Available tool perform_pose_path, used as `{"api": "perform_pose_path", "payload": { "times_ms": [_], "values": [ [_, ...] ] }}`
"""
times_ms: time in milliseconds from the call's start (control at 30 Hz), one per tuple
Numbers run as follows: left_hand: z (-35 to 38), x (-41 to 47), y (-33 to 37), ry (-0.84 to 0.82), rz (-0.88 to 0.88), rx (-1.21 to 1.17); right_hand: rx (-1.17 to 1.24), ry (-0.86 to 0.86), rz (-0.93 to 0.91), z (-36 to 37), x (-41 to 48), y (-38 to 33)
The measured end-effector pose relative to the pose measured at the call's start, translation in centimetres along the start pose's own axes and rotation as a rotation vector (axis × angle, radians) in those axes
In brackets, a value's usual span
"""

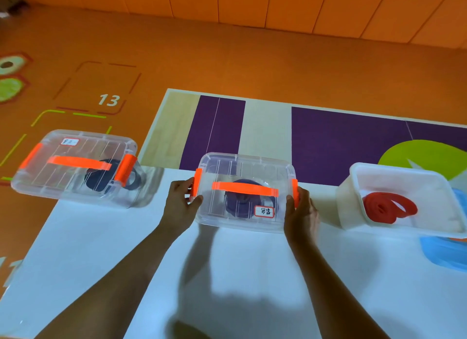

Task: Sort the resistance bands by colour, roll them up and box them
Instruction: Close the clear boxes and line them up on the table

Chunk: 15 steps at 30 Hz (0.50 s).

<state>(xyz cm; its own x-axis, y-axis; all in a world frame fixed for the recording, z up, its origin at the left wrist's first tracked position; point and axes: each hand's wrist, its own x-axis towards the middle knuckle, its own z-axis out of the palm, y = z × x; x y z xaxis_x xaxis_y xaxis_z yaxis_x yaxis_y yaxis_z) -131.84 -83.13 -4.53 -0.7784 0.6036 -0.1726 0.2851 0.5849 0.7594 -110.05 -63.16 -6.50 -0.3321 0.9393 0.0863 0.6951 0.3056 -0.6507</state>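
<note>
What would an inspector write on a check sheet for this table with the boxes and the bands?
Surface: white top with a blue patch at the right.
Job's things: left box, lid on, dark band inside; middle box, lid on, purple band inside; right box, no lid, rolled red band inside.
Clutter: nothing seen.
Grippers: left hand and right hand each grip an end of the middle box at its orange clips.
Cables: nothing seen.
Surroundings: orange floor with a painted 13, orange wall, purple mat beyond the top.
</note>
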Motion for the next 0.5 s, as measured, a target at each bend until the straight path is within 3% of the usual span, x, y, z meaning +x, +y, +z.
{"api": "perform_pose_path", "payload": {
  "times_ms": [267, 400, 500],
  "values": [
    [0.2, -1.1, 1.3, -0.026, 0.092, 0.246, -0.121, -0.061, -0.095, -1.5, -1.1, -0.4],
    [1.4, -3.9, 1.3, 0.035, 0.309, 0.493, -0.079, -0.067, -0.149, -2.5, -4.5, -0.5],
    [2.7, -6.3, 1.7, 0.026, 0.442, 0.517, -0.095, -0.049, -0.161, -3.3, -7.2, 0.1]
  ]
}}
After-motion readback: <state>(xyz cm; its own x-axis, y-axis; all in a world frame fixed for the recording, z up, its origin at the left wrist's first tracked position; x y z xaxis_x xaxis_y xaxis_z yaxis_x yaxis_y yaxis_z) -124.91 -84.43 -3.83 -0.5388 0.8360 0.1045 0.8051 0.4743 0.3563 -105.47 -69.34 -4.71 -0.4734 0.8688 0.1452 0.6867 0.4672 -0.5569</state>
